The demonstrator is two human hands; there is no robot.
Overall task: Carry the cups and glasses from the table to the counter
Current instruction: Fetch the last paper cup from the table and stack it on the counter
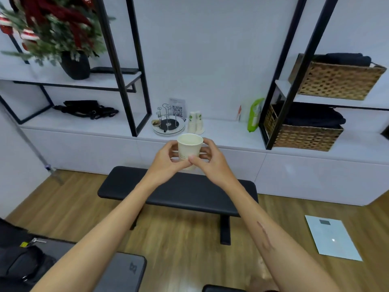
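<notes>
I hold a cream paper cup upright in front of me, above the far edge of a black bench. My left hand wraps its left side and my right hand wraps its right side, thumbs meeting on the near wall. The cup's inside looks empty. Beyond it, on the white counter, two stacks of paper cups with green prints stand mouth down. Beside them is a round tray with a wire cup rack.
A black padded bench stands between me and the counter. Black-framed shelves hold wicker baskets on the right and a potted plant on the left. A green packet leans on the counter. A glass scale lies on the wooden floor.
</notes>
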